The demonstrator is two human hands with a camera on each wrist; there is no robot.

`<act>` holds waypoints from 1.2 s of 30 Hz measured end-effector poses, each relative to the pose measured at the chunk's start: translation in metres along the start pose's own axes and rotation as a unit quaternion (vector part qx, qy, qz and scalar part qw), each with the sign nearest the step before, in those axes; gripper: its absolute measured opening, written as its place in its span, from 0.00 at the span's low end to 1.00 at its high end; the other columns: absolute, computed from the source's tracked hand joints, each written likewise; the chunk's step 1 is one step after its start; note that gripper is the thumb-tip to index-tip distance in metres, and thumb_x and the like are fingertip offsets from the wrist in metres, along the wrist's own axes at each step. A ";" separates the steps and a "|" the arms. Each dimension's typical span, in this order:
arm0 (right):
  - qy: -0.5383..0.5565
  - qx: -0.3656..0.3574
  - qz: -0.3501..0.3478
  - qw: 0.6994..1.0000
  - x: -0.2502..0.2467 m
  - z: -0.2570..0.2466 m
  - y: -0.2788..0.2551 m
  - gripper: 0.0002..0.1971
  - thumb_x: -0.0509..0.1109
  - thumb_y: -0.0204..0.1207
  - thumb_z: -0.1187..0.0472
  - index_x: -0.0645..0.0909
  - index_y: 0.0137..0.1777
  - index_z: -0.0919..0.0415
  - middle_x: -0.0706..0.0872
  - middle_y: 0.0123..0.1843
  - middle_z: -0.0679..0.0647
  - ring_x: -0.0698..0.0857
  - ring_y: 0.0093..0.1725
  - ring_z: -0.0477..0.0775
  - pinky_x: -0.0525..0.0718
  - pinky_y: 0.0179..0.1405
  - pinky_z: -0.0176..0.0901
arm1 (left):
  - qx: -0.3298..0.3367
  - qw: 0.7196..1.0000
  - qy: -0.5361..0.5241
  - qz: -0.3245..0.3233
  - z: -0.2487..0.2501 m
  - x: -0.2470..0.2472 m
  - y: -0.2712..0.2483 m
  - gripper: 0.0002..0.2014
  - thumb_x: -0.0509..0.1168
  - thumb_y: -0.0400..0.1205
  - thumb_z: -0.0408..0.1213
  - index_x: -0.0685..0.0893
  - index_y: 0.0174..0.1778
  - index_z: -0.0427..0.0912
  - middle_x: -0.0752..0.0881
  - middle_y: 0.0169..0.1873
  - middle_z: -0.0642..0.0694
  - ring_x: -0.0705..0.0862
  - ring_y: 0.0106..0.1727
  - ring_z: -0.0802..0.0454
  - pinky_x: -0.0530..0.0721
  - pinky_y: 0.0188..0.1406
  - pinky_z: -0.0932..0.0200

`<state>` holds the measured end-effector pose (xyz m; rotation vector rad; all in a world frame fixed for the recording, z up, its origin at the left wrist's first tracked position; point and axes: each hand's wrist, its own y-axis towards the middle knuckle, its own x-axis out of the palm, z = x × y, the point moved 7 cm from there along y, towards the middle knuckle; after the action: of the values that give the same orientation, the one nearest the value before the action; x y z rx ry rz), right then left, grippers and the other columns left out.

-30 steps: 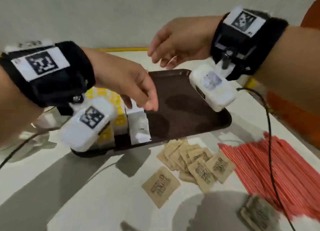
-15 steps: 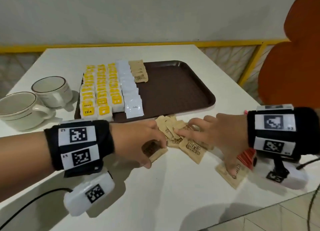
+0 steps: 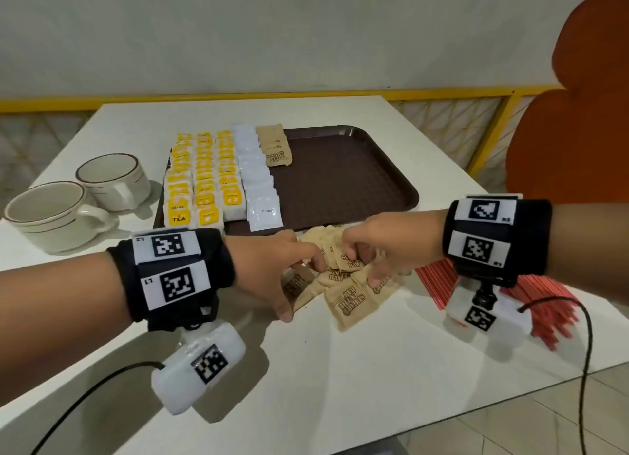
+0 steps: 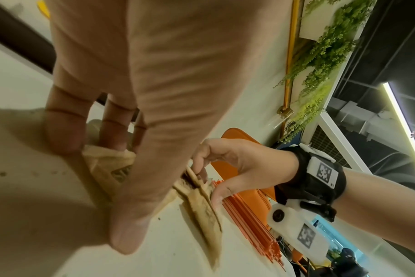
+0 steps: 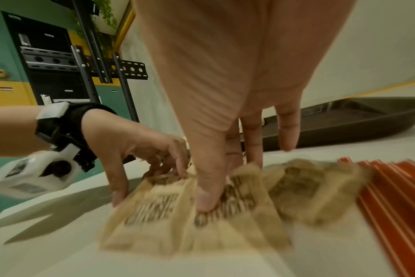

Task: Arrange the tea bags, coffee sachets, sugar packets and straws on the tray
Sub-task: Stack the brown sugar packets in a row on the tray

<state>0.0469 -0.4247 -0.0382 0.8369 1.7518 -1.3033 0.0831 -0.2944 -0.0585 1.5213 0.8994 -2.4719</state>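
Loose brown sugar packets (image 3: 350, 303) lie heaped on the white table in front of the dark brown tray (image 3: 343, 178). My left hand (image 3: 299, 287) pinches packets at the heap's left side, thumb low at the table. My right hand (image 3: 360, 265) pinches packets from the right; in the right wrist view its thumb presses a packet (image 5: 154, 211). The tray holds rows of yellow tea bags (image 3: 204, 185), a column of white coffee sachets (image 3: 257, 178) and a short stack of sugar packets (image 3: 276, 149). Red straws (image 3: 551, 304) lie on the table under my right wrist.
Two white cups (image 3: 44, 212) (image 3: 112, 177) stand left of the tray. An orange chair (image 3: 578, 131) sits beyond the table's right edge. The right half of the tray is bare. Camera cables hang from both wrists.
My hands came down from over the tray to the loose sugar packets. They have since drawn closer together, pulling the spread packets into a tighter heap.
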 end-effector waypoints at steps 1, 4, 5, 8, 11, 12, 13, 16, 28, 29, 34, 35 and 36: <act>0.007 -0.003 0.003 1.000 -0.006 0.000 0.001 0.22 0.80 0.69 0.52 0.75 0.59 0.54 0.82 0.54 0.47 0.82 0.41 0.39 0.84 0.40 0.34 | -0.004 1.000 0.004 -0.003 -0.001 -0.001 0.001 0.35 0.80 0.67 0.46 0.71 0.67 0.63 0.68 0.54 0.55 0.73 0.53 0.58 0.72 0.50 0.68; -0.062 0.025 -0.025 0.997 -0.018 0.007 0.002 0.30 0.82 0.63 0.45 0.72 0.61 0.51 0.76 0.58 0.46 0.80 0.51 0.45 0.84 0.44 0.39 | -0.013 1.000 0.000 -0.005 -0.004 -0.001 0.001 0.30 0.81 0.66 0.46 0.74 0.60 0.61 0.69 0.52 0.54 0.74 0.49 0.61 0.73 0.48 0.67; -0.084 0.054 -0.053 0.994 -0.016 0.012 0.001 0.34 0.83 0.61 0.44 0.70 0.64 0.49 0.75 0.59 0.46 0.80 0.52 0.46 0.84 0.43 0.40 | -0.017 1.000 -0.005 -0.004 -0.005 -0.001 0.001 0.28 0.81 0.66 0.47 0.74 0.57 0.61 0.69 0.52 0.55 0.73 0.47 0.63 0.74 0.47 0.67; -0.116 0.072 -0.084 0.987 -0.002 0.018 0.004 0.34 0.84 0.61 0.48 0.69 0.63 0.51 0.76 0.59 0.49 0.80 0.53 0.48 0.85 0.43 0.41 | -0.028 0.999 -0.019 -0.006 -0.009 0.000 0.001 0.29 0.81 0.65 0.47 0.73 0.57 0.62 0.70 0.53 0.54 0.74 0.49 0.59 0.76 0.52 0.61; -0.105 0.054 -0.051 0.992 -0.001 0.014 0.009 0.29 0.84 0.64 0.57 0.71 0.59 0.52 0.79 0.57 0.50 0.80 0.48 0.47 0.82 0.37 0.35 | -0.037 0.999 -0.023 -0.011 -0.011 0.001 0.000 0.35 0.81 0.65 0.46 0.69 0.63 0.66 0.70 0.54 0.52 0.75 0.50 0.57 0.77 0.54 0.59; -0.100 0.048 -0.052 0.992 -0.004 0.013 0.009 0.28 0.83 0.64 0.59 0.71 0.60 0.52 0.78 0.58 0.49 0.80 0.47 0.45 0.81 0.34 0.31 | -0.040 0.999 -0.022 -0.014 -0.010 0.001 -0.001 0.35 0.81 0.66 0.46 0.69 0.63 0.67 0.71 0.54 0.52 0.75 0.49 0.57 0.78 0.55 0.58; -0.104 0.043 -0.062 0.992 -0.007 0.012 0.009 0.29 0.83 0.64 0.60 0.72 0.61 0.52 0.76 0.58 0.48 0.79 0.47 0.44 0.81 0.33 0.29 | -0.041 0.999 -0.019 -0.016 -0.008 0.001 -0.001 0.33 0.80 0.67 0.45 0.70 0.62 0.66 0.71 0.54 0.53 0.76 0.50 0.56 0.79 0.55 0.58; -0.177 0.037 -0.097 0.979 -0.010 0.018 0.013 0.33 0.84 0.63 0.57 0.71 0.65 0.50 0.72 0.58 0.46 0.77 0.55 0.50 0.86 0.50 0.44 | -0.026 0.999 -0.019 -0.009 -0.005 -0.001 -0.001 0.26 0.79 0.69 0.42 0.74 0.57 0.61 0.77 0.51 0.57 0.78 0.50 0.55 0.80 0.53 0.57; -0.024 -0.023 -0.031 0.999 -0.055 0.005 -0.010 0.16 0.83 0.64 0.60 0.83 0.48 0.45 0.85 0.37 0.44 0.80 0.33 0.38 0.76 0.33 0.27 | -0.030 0.946 -0.321 0.016 -0.025 -0.015 -0.005 0.15 0.73 0.76 0.29 0.80 0.56 0.43 0.91 0.49 0.46 0.89 0.49 0.49 0.87 0.40 0.61; 0.011 -0.035 -0.069 0.997 -0.047 -0.001 -0.015 0.20 0.84 0.62 0.60 0.83 0.51 0.44 0.86 0.39 0.47 0.79 0.31 0.37 0.78 0.33 0.29 | -0.026 0.938 -0.346 0.015 -0.022 -0.015 -0.008 0.10 0.71 0.77 0.29 0.82 0.53 0.41 0.91 0.47 0.45 0.89 0.45 0.51 0.85 0.36 0.64; -0.095 -0.017 -0.111 0.989 0.010 -0.009 -0.010 0.29 0.84 0.62 0.58 0.75 0.61 0.48 0.80 0.49 0.45 0.79 0.44 0.46 0.75 0.35 0.29 | 0.040 0.940 -0.339 -0.015 0.017 -0.009 -0.011 0.01 0.72 0.77 0.33 0.87 0.42 0.44 0.87 0.38 0.45 0.83 0.38 0.56 0.82 0.41 0.62; -0.100 -0.020 -0.092 0.991 0.013 -0.008 -0.006 0.26 0.84 0.63 0.58 0.75 0.58 0.50 0.79 0.51 0.47 0.78 0.46 0.48 0.73 0.34 0.28 | 0.051 0.955 -0.291 -0.010 0.027 -0.007 -0.009 0.02 0.74 0.76 0.36 0.88 0.42 0.43 0.87 0.37 0.45 0.82 0.38 0.57 0.82 0.43 0.60; -0.101 -0.021 -0.078 0.992 0.013 -0.007 -0.004 0.24 0.83 0.64 0.59 0.76 0.58 0.52 0.76 0.52 0.48 0.76 0.47 0.48 0.71 0.32 0.26 | 0.054 0.971 -0.234 -0.003 0.036 -0.005 -0.006 0.05 0.75 0.76 0.40 0.88 0.43 0.43 0.87 0.37 0.47 0.81 0.38 0.58 0.81 0.44 0.59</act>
<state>0.0360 -0.4177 -0.0469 0.5334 1.7023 -1.3957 0.0554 -0.3098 -0.0407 0.8850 0.6913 -2.7402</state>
